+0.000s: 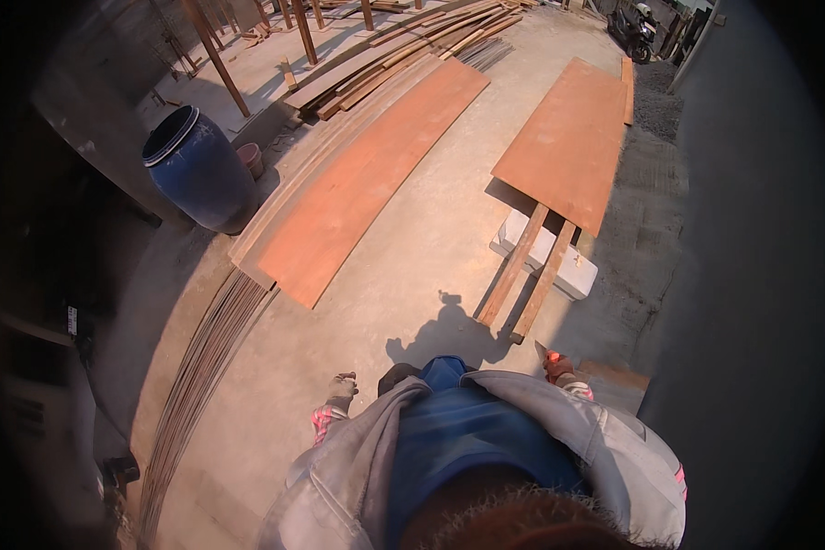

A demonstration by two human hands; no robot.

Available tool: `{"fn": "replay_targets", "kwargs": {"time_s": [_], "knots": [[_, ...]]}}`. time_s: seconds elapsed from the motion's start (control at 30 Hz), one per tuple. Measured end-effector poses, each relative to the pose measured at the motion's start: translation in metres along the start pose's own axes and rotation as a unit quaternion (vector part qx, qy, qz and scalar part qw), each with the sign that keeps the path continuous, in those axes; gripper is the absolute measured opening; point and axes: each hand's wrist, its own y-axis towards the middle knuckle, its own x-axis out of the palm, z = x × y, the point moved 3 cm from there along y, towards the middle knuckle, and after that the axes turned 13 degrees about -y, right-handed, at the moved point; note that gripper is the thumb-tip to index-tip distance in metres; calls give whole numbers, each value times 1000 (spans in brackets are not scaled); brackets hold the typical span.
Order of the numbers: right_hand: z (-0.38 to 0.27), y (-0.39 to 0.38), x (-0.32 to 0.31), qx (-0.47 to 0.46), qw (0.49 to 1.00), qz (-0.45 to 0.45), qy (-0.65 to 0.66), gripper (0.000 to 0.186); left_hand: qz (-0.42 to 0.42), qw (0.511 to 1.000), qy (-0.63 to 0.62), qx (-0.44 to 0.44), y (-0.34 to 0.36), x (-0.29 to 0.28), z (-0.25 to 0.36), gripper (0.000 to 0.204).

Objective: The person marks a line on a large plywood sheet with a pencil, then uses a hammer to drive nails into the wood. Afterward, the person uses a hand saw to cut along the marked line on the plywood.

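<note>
My left hand (343,386), in a pale glove, hangs low beside my body with its fingers curled in; I see nothing in it. On the other side, my right hand (560,369) is closed round the orange handle of a small tool with a thin grey blade (540,350). The blade points forward and its exact kind is too small to tell. Just ahead of that hand lie the near ends of two wooden beams (539,284). They rest across a pale block (573,272) and run under an orange-brown plywood sheet (568,137).
Another long plywood sheet (376,183) lies ahead to the left, beside thin metal rods (192,376). A blue barrel (202,174) and a pink bucket (250,159) stand farther left. Timber (403,55) is piled at the back; a motorbike (632,32) is parked far right.
</note>
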Motion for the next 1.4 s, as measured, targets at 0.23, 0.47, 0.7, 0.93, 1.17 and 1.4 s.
{"fn": "replay_targets", "kwargs": {"time_s": [0.23, 0.47, 0.7, 0.93, 1.17, 1.4], "knots": [[-219, 65, -91, -126, 973, -10, 192, 24, 35, 998, 56, -26, 37, 83, 55, 24], [-322, 135, -37, -134, 987, -86, -32, 24, 62, 976, 158, -139, 155, 47, 111, 17], [-323, 183, 31, -99, 968, -124, -195, 40, -21, 935, 339, -99, 328, 140, 282, 18], [-405, 188, 38, 43, 976, -155, -145, 40, -97, 963, 222, 117, 479, 371, 503, 30], [-517, 312, 15, 20, 980, -172, -101, 41, -229, 926, 235, 185, 532, 600, 591, 37], [-678, 467, -65, -83, 976, -200, -35, 41, -162, 954, 241, 77, 604, 589, 595, 30]]}}
